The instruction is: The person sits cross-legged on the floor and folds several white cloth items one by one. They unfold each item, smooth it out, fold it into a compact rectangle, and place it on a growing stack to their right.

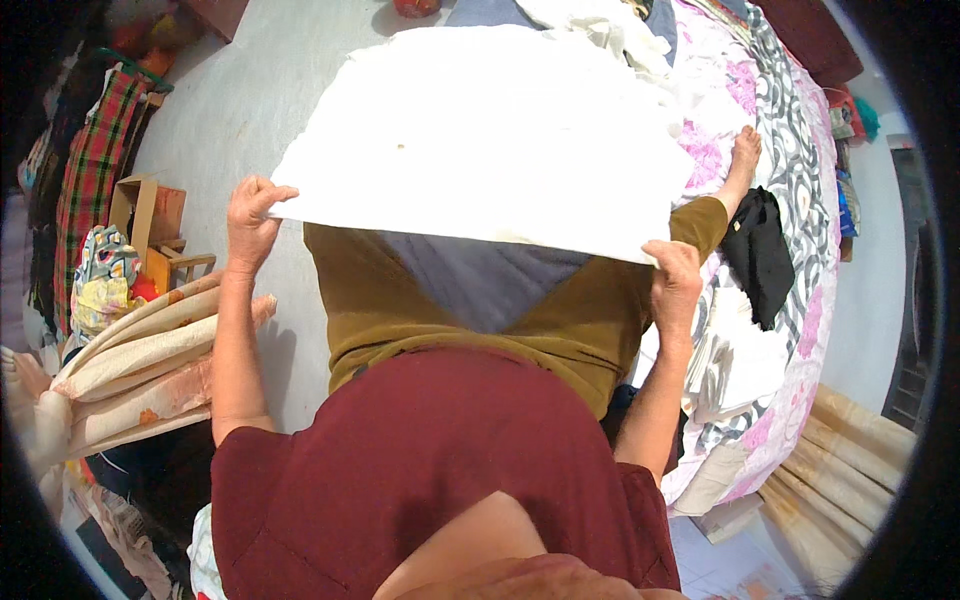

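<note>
A white cloth (490, 130) is spread out in front of me above my lap, its near edge stretched between my two hands. My left hand (252, 215) pinches the near left corner between thumb and fingers. At the near right corner, my right hand (672, 275) grips the same edge in a closed hold. The cloth has a small dark spot left of its middle. Beneath the near edge, a grey-blue fabric (480, 275) lies between my legs in brown trousers (380, 310).
To my right is a bed (815, 290) with a patterned sheet, holding a black garment (760, 255) and a stack of folded white cloths (735, 350). On the left stand a cardboard box (128, 208), a small wooden stool (175, 265) and a hanging beige curtain (150, 380).
</note>
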